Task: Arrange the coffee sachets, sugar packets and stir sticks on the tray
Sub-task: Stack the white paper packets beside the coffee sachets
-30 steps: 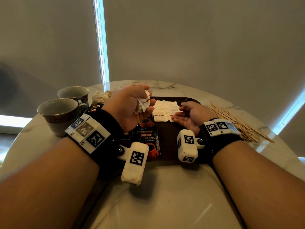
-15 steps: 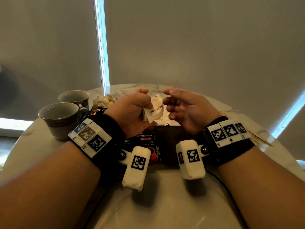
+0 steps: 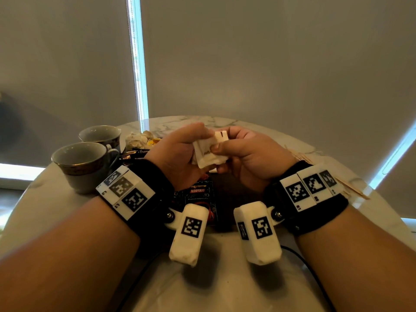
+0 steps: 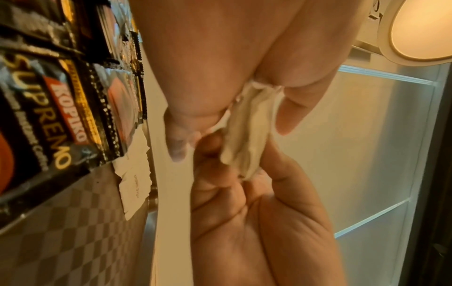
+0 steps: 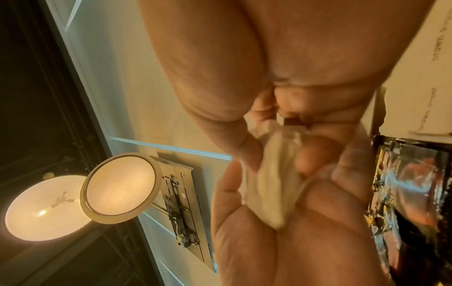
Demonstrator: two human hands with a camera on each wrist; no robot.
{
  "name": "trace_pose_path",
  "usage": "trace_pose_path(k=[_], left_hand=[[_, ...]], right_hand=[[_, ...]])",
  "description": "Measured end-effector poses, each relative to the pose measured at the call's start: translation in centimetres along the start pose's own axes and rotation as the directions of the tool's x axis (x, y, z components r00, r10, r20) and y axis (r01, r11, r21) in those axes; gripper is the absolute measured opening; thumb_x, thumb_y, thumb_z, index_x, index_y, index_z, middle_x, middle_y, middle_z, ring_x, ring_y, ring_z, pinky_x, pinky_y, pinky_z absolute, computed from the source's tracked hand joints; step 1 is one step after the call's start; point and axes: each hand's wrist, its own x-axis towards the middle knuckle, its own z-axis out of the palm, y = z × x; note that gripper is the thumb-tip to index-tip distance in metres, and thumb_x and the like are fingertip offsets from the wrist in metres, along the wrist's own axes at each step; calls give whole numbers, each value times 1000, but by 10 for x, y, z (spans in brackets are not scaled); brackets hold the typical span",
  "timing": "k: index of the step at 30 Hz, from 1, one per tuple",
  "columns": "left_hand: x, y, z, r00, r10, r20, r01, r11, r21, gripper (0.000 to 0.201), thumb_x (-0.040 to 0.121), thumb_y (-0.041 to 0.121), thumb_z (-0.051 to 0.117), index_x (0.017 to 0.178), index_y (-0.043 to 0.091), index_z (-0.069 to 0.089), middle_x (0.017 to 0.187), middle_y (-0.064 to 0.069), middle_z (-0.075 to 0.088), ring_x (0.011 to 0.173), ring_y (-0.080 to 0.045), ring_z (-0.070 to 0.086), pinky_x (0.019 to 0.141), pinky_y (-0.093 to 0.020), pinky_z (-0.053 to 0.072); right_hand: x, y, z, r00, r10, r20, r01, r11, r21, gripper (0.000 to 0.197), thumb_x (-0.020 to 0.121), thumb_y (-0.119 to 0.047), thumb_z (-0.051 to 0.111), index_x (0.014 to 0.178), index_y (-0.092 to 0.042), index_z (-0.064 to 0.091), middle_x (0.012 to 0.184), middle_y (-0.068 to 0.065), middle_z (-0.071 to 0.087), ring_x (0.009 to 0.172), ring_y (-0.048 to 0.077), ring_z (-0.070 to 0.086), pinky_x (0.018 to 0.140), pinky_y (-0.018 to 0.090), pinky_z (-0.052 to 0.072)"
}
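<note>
Left hand: the left hand (image 3: pixel 180 154) is curling its fingers around one side of a white sugar packet (image 3: pixel 208 154), holding it up above the tray.
Right hand: the right hand (image 3: pixel 245 158) is pinching the opposite side of the same packet, thumb on the printed face and fingers curled behind.
Sugar packet: it is hanging in the air between the two hands, crumpled and bulging in the middle; the wrist views are showing its soft paper folding between the fingertips (image 4: pixel 285 123).
Handling: the packet is looking light, limp and easily torn, so taking it by the flat sealed edges and pulling gently is likely smoothing it without splitting it.
Tray: the dark checkered tray (image 4: pixel 73 222) is lying under the hands on the marble table (image 3: pixel 225 284).
Coffee sachets: black Kopiko Supremo coffee sachets (image 3: pixel 198 194) are lying on the near left part of the tray.
Other sugar packets: more white packets (image 4: pixel 134 185) are lying on the tray just beyond the sachets.
Stir sticks: a pile of wooden stir sticks (image 3: pixel 351 190) is waiting on the table to the right, off the tray.
Cups: two teacups (image 3: pixel 83 163) are standing at the left.
</note>
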Motion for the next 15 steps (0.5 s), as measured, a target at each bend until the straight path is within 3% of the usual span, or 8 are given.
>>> trace_pose_path(k=[2, 4, 9, 11, 13, 15], left_hand=[[-1, 0, -3, 999, -48, 7, 48, 998, 40, 50, 89, 20, 50, 132, -4, 57, 97, -15, 58, 79, -26, 60, 76, -40, 51], [-1, 1, -4, 997, -82, 0, 82, 996, 37, 62, 86, 19, 51, 144, -4, 46, 105, -19, 56, 86, -29, 58, 91, -48, 50], [1, 2, -2, 998, -59, 1, 59, 996, 74, 49, 96, 12, 41, 143, 6, 52, 120, -21, 61, 102, -32, 64, 102, -50, 50], [3, 2, -4, 999, -34, -35, 36, 996, 82, 42, 100, 10, 41, 139, 10, 57, 118, -21, 64, 106, -32, 67, 99, -49, 53], [5, 1, -5, 997, -26, -68, 28, 999, 40, 39, 101, 8, 43, 137, 10, 58, 126, -24, 64, 117, -37, 66, 89, -43, 60], [5, 1, -5, 995, -14, -96, 14, 1000, -7, 37, 103, 11, 45, 139, 5, 54, 126, -25, 64, 118, -36, 66, 79, -36, 63]], right_hand=[[1, 0, -2, 999, -40, -33, 40, 999, 14, 26, 89, 2, 61, 114, -1, 58, 93, 15, 70, 76, 25, 69, 55, 27, 53], [2, 0, -3, 997, -54, -49, 54, 999, -4, 29, 85, -3, 66, 113, -3, 62, 95, 15, 72, 83, 27, 69, 61, 30, 53], [4, 1, -6, 989, -81, -123, 76, 996, -43, 39, 82, -2, 71, 120, -1, 65, 101, 16, 75, 80, 26, 70, 51, 26, 49], [6, 3, -8, 978, -103, -182, 88, 992, -90, 44, 76, -9, 78, 117, -3, 66, 107, 18, 74, 83, 28, 63, 51, 26, 38], [10, 5, -10, 960, -114, -254, 91, 991, -99, 33, 73, -13, 81, 103, -8, 67, 98, 15, 73, 77, 24, 56, 49, 25, 33], [10, 5, -10, 957, -85, -278, 75, 996, -44, 24, 79, -15, 78, 98, -10, 62, 86, 8, 67, 67, 15, 48, 49, 24, 31]])
